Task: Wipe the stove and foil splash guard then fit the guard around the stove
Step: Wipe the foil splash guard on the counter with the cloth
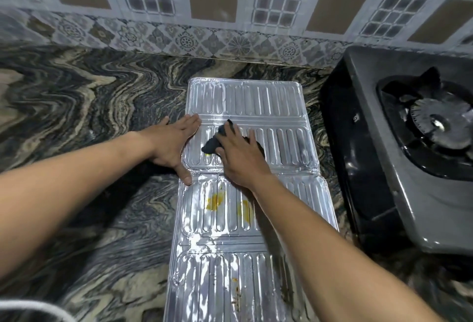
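The ribbed foil splash guard (245,101) lies unfolded flat on the marbled counter, running from the wall toward me. Yellow stains (215,201) mark its middle panel and brown crumbs (236,296) dot the nearest panel. My right hand (240,158) presses a dark cloth (212,145) onto the second panel. My left hand (174,145) lies flat, fingers spread, on the guard's left edge, holding it down. The grey gas stove (399,158) with its black burner (440,122) stands to the right of the guard, not touching it.
The patterned stone counter (76,106) stretches wide to the left. A tiled wall (230,9) rises behind the guard. A pale rounded rim (30,309) shows at the bottom left corner.
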### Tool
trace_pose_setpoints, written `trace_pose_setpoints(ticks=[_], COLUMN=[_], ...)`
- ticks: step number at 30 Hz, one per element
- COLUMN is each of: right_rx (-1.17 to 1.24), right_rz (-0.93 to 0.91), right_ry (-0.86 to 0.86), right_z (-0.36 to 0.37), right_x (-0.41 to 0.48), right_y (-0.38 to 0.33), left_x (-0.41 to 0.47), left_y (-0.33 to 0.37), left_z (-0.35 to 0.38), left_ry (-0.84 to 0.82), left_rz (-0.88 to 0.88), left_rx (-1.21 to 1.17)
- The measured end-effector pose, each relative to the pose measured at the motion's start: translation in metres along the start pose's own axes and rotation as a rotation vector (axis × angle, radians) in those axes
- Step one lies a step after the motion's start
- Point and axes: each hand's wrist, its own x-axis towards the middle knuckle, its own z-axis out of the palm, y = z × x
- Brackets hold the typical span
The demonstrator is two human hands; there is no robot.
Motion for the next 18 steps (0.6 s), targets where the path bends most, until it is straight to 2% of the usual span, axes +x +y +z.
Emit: trace_pose_setpoints(ticks=[5,9,12,15,18], right_rx=[0.053,0.034,-0.003,0.019,-0.01], right_rz=[-0.241,-0.279,-0.169,0.019,0.234], right_ry=[-0.089,-0.126,-0.115,-0.109,-0.026], right_z=[0.002,-0.003,-0.004,-0.011,-0.013], right_x=[-0.006,-0.029,-0.039,-0.051,-0.074], right_y=[-0.015,-0.014,0.0,0.031,0.064], left_x=[0.0,-0.002,-0.002,-0.001,0.0], left_y=[-0.001,-0.001,0.0,0.0,0.0], left_z=[-0.004,-0.004,-0.005,-0.004,-0.003], left_ry=[-0.035,-0.045,-0.059,-0.058,-0.055], left_rz=[0.004,-0.004,-0.018,-0.022,-0.014], left_rx=[-0.003,0.007,0.016,0.023,0.022])
